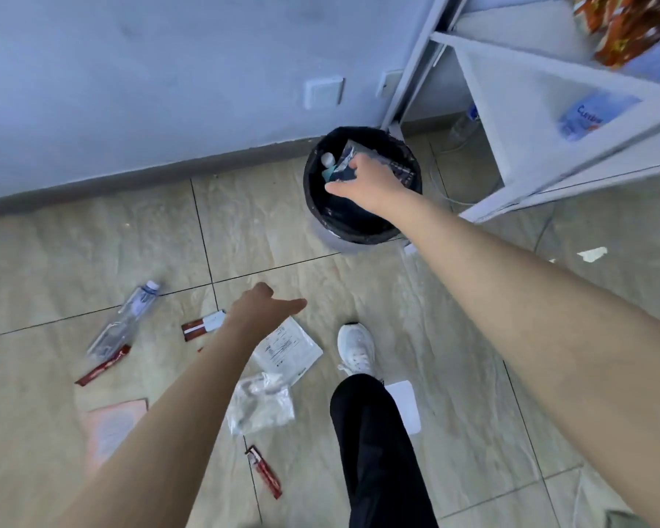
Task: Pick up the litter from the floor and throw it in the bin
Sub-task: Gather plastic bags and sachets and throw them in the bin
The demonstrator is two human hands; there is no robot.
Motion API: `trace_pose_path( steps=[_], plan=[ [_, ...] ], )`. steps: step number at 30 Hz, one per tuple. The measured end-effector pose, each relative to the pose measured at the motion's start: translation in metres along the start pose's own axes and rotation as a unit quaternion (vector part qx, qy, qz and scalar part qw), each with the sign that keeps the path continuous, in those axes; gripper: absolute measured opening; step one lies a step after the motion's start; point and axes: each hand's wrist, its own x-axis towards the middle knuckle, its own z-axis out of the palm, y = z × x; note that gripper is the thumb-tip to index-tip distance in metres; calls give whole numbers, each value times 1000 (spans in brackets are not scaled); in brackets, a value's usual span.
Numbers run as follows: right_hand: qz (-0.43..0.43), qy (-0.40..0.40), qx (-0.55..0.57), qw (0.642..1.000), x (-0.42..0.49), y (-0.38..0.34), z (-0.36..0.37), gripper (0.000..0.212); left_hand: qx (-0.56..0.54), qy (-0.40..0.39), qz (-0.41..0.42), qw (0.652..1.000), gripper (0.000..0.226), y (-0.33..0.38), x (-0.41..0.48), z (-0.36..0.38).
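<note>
The bin (318, 207), round with a black liner, stands by the wall and holds a bottle and wrappers. My right hand (366, 182) is over its mouth, fingers closed on a dark blue wrapper (342, 174). My left hand (262, 307) hovers low over the floor litter with its fingers curled, thumb out, and nothing in it. Litter lies around it: a clear plastic bottle (124, 323), a red-and-white sachet (202, 329), a red sachet (102, 367), another red sachet (264, 472), a white printed packet (288, 348), a clear plastic bag (262, 405) and a pink paper (109, 428).
My white shoe (355, 348) and black trouser leg stand among the litter, with a white card (405, 405) beside them. A white shelf unit (519, 120) with bottles and snack bags stands right of the bin. A white scrap (592, 254) lies on the tiles further right.
</note>
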Motion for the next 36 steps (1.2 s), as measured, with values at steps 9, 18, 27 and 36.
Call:
trace_pose_path(
  steps=[9, 18, 27, 36],
  plan=[
    [54, -85, -24, 995, -137, 2, 177, 77, -3, -29, -56, 998, 89, -221, -60, 46],
    [84, -182, -66, 977, -155, 97, 363, 75, -85, -33, -178, 980, 84, -356, 11, 174],
    [87, -149, -67, 983, -83, 180, 474, 81, -230, 6, -306, 924, 72, -454, 106, 297],
    [52, -31, -58, 996, -43, 193, 516, 75, -43, 170, -222, 959, 35, -466, 143, 350]
  ],
)
